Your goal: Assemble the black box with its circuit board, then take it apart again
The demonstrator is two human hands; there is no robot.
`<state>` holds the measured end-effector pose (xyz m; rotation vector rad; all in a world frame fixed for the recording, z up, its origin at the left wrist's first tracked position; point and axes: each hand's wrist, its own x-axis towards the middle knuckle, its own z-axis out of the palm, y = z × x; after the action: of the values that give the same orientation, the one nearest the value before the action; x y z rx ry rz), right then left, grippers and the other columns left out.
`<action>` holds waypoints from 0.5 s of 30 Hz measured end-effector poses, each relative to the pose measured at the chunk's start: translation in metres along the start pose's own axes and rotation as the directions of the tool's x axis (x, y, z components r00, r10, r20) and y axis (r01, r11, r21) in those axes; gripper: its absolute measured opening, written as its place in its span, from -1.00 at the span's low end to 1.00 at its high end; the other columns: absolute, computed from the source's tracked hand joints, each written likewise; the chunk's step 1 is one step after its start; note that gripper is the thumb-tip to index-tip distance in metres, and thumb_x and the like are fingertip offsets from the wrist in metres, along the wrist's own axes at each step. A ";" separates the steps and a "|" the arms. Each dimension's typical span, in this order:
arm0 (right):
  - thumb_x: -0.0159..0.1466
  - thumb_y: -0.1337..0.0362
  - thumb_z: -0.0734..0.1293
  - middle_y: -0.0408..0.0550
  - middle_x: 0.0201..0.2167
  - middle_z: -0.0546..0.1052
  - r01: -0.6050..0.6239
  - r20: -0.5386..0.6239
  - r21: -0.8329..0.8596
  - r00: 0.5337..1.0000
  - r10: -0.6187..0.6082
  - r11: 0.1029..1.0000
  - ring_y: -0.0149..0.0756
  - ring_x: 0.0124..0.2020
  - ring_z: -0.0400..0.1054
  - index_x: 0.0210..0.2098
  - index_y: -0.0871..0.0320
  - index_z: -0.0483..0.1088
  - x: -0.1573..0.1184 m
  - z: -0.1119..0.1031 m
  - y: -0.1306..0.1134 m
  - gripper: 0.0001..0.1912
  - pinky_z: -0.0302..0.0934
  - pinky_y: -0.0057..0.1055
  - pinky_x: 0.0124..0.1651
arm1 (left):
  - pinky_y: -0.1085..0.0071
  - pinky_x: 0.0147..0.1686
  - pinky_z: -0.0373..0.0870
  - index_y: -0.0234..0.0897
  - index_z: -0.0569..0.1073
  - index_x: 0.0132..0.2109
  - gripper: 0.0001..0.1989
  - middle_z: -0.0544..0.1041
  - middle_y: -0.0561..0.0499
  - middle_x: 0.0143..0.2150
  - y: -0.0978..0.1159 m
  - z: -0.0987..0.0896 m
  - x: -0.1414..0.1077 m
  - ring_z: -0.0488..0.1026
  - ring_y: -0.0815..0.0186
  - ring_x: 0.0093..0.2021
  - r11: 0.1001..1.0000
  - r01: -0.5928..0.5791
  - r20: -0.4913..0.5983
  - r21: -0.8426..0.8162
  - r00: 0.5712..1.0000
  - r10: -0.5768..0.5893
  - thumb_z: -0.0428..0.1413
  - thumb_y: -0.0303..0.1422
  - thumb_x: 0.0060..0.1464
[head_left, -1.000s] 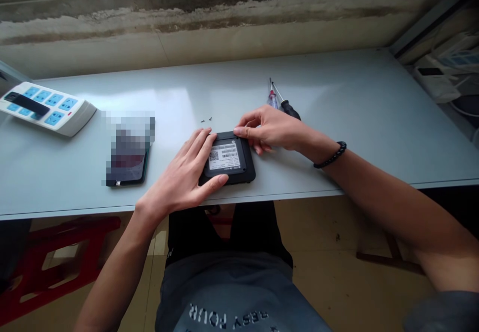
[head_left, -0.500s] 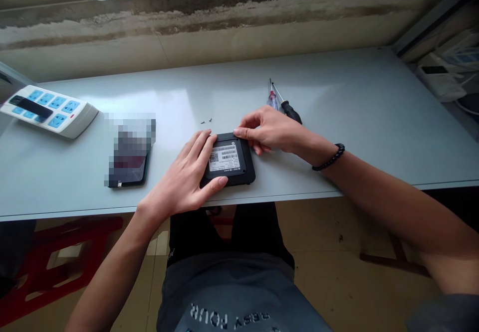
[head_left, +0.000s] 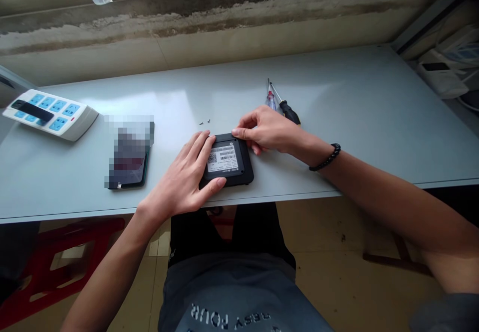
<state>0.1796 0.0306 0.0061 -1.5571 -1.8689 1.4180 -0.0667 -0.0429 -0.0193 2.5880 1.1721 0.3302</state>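
A flat black electronic box with rounded corners lies near the table's front edge. Its upturned face carries a white label with a QR code and barcodes. My left hand clasps the box's left side, fingers along the far left corner and thumb over the near edge. At the far right corner, the thumb of my right hand presses on the box with the fingers curled; what the fingertips grip there is partly hidden. Two small screws lie just beyond the box.
Two screwdrivers, one with a clear handle and one with a black handle, lie beyond my right hand. A phone, partly pixelated, rests at left. Farther left stands a white power strip; a wall runs behind the table.
The view has shifted very slightly. Both hands keep their places on the black box, and nothing else has visibly moved.
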 end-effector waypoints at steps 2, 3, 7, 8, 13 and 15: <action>0.42 0.27 0.37 -0.13 -0.64 0.42 0.003 -0.004 -0.009 1.000 -0.004 1.000 -0.46 -0.70 0.26 -0.38 0.23 0.48 0.000 0.000 0.000 -0.76 0.05 -0.42 -0.56 | -0.17 0.54 0.00 -0.57 -0.01 0.55 -0.10 0.00 -0.50 0.59 0.000 0.000 0.000 -0.11 -0.23 0.62 1.000 0.004 -0.001 -0.003 1.000 -0.004 -0.16 0.13 0.45; 0.42 0.27 0.37 -0.13 -0.64 0.42 0.006 -0.005 -0.013 1.000 -0.006 1.000 -0.47 -0.70 0.26 -0.38 0.22 0.47 0.000 0.001 0.000 -0.76 0.07 -0.42 -0.55 | -0.18 0.54 0.00 -0.56 -0.01 0.55 -0.11 0.00 -0.50 0.59 0.000 0.000 0.000 -0.10 -0.23 0.61 1.000 0.004 -0.002 -0.003 1.000 -0.004 -0.16 0.13 0.45; 0.43 0.28 0.35 -0.15 -0.65 0.41 0.013 -0.011 -0.026 1.000 -0.013 1.000 -0.49 -0.71 0.24 -0.41 0.22 0.45 0.000 0.002 0.000 -0.73 0.08 -0.43 -0.54 | -0.19 0.52 0.04 -0.66 0.03 0.52 -0.09 0.05 -0.54 0.56 0.002 -0.001 0.002 -0.04 -0.27 0.59 1.000 -0.003 -0.001 0.002 1.000 0.003 -0.19 0.13 0.46; 0.43 0.29 0.35 -0.16 -0.66 0.40 0.014 -0.017 -0.030 1.000 -0.014 0.999 -0.50 -0.71 0.23 -0.41 0.22 0.45 0.000 0.002 0.000 -0.73 0.08 -0.43 -0.54 | -0.19 0.52 0.04 -0.68 0.03 0.52 -0.08 0.06 -0.55 0.55 0.002 -0.001 0.002 -0.03 -0.28 0.58 1.000 -0.006 -0.001 0.004 1.000 0.006 -0.19 0.13 0.46; 0.42 0.32 0.36 -0.18 -0.64 0.41 0.014 -0.031 -0.025 0.999 -0.015 1.000 -0.53 -0.73 0.23 -0.41 0.23 0.44 0.000 0.002 -0.001 -0.76 0.07 -0.47 -0.59 | -0.14 0.54 0.02 -0.63 0.04 0.52 -0.10 0.09 -0.51 0.55 0.002 -0.002 0.003 -0.01 -0.24 0.57 1.000 -0.002 0.006 0.001 1.000 0.002 -0.18 0.14 0.45; 0.42 0.32 0.36 -0.19 -0.64 0.41 0.016 -0.024 -0.010 1.000 -0.016 1.000 -0.54 -0.73 0.23 -0.40 0.23 0.45 0.000 0.002 0.000 -0.76 0.05 -0.49 -0.62 | -0.14 0.54 0.02 -0.61 0.03 0.52 -0.10 0.09 -0.50 0.55 0.001 -0.002 0.003 -0.02 -0.23 0.58 1.000 -0.001 0.010 -0.003 1.000 0.001 -0.18 0.14 0.45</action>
<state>0.1783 0.0297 0.0052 -1.5530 -1.8731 1.3797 -0.0644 -0.0409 -0.0170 2.5851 1.1655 0.3183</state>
